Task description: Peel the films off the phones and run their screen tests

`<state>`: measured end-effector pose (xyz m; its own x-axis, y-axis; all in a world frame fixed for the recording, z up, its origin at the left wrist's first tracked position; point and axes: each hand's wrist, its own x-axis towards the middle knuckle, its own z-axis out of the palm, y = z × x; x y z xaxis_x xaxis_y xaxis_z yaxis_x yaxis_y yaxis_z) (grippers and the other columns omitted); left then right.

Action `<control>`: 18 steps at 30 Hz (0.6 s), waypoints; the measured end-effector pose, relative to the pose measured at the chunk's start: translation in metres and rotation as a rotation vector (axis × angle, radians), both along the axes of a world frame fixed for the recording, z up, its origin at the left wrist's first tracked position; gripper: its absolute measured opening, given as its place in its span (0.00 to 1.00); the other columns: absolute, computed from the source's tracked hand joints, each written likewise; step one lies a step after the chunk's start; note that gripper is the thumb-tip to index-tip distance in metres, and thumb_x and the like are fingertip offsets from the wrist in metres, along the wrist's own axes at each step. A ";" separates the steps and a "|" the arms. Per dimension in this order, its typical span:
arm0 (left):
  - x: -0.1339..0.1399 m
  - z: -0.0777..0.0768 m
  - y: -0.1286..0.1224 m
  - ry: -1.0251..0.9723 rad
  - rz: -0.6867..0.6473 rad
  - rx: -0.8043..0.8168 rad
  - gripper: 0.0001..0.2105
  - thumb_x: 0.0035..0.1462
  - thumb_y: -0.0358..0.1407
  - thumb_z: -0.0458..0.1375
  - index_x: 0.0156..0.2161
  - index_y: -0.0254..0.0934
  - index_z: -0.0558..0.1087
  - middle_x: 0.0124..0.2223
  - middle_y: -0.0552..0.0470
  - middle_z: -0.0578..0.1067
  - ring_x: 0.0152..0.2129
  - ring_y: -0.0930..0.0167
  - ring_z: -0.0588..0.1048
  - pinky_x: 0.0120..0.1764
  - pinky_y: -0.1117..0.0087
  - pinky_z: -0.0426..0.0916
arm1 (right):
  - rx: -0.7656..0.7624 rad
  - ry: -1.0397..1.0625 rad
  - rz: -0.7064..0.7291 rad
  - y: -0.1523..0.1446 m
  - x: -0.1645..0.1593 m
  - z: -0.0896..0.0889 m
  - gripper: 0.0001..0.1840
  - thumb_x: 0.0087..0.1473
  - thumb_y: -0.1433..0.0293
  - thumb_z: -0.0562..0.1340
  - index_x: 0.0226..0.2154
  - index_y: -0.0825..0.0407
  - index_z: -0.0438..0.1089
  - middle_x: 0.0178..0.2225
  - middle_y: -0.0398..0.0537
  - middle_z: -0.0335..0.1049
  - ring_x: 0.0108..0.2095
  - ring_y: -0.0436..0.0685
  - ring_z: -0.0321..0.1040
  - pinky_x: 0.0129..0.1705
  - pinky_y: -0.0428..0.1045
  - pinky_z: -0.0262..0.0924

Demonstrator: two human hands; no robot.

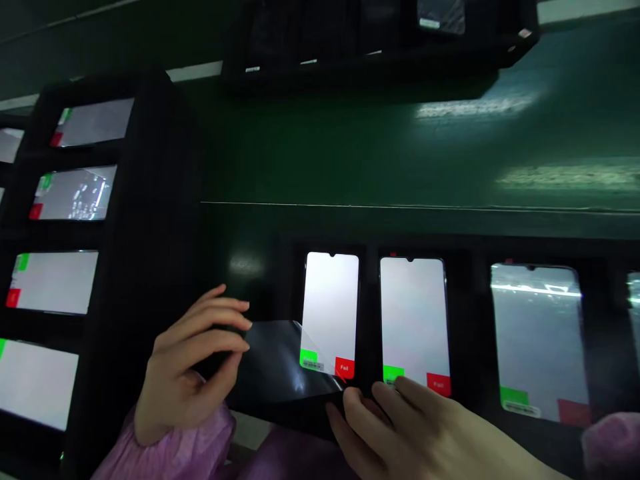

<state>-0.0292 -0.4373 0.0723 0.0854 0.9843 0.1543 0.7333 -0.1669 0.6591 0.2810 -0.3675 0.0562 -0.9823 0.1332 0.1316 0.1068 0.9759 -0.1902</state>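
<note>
A clear, glossy film (280, 363) stretches between my two hands, its right part lying over the lower corner of a lit phone (330, 300). At its left edge, my left hand (195, 367) has thumb and fingers drawn together on the film. My right hand (405, 427) is closed with curled fingers at the film's right corner, just below the phone; the exact pinch is partly hidden. Its knuckles overlap the bottom of a second lit phone (414, 320). Both screens are white with a green and a red box, the red marked "Fail".
A third lit phone (537, 333) lies to the right in the same dark holder. On the left, a black tray (150, 200) holds several lit phones. Another black tray (360, 70) with dark phones stands at the back on the green table (350, 147). A pink sleeve (613, 443) shows at right.
</note>
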 end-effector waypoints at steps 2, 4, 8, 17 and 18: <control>-0.001 -0.008 0.019 0.004 -0.004 0.049 0.12 0.59 0.21 0.60 0.40 0.43 0.77 0.44 0.55 0.80 0.51 0.65 0.79 0.65 0.44 0.70 | 0.061 0.019 0.014 0.006 -0.006 -0.001 0.11 0.61 0.73 0.61 0.43 0.49 0.77 0.42 0.47 0.76 0.29 0.54 0.64 0.27 0.53 0.55; 0.000 -0.015 0.036 0.011 -0.008 0.102 0.11 0.59 0.22 0.60 0.39 0.42 0.77 0.44 0.54 0.80 0.50 0.65 0.79 0.64 0.45 0.70 | 0.081 0.062 0.014 0.013 -0.009 -0.001 0.09 0.60 0.74 0.60 0.37 0.50 0.77 0.40 0.47 0.74 0.28 0.54 0.63 0.26 0.53 0.53; 0.007 -0.026 0.064 0.022 -0.002 0.179 0.11 0.61 0.22 0.62 0.41 0.42 0.79 0.46 0.53 0.80 0.49 0.66 0.79 0.62 0.49 0.71 | 0.025 0.137 0.007 0.022 -0.014 -0.001 0.10 0.60 0.75 0.59 0.33 0.52 0.77 0.39 0.48 0.73 0.27 0.54 0.63 0.25 0.52 0.53; 0.018 -0.038 0.099 0.103 -0.010 0.206 0.13 0.66 0.23 0.57 0.46 0.40 0.79 0.51 0.49 0.78 0.53 0.66 0.75 0.61 0.52 0.69 | -0.114 0.167 0.111 0.022 -0.030 -0.013 0.07 0.64 0.71 0.62 0.36 0.53 0.76 0.41 0.51 0.75 0.35 0.55 0.67 0.29 0.51 0.59; 0.017 -0.039 0.099 0.091 0.014 0.208 0.13 0.66 0.22 0.56 0.47 0.39 0.79 0.50 0.49 0.78 0.52 0.67 0.75 0.60 0.54 0.70 | -0.123 0.151 0.144 0.021 -0.031 -0.014 0.07 0.65 0.70 0.62 0.38 0.53 0.76 0.43 0.52 0.76 0.39 0.56 0.69 0.33 0.51 0.63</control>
<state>-0.0124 -0.3382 0.0336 0.0945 0.9334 0.3461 0.7917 -0.2812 0.5423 0.2502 -0.3469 0.0420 -0.9627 0.0170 0.2701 -0.0708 0.9475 -0.3120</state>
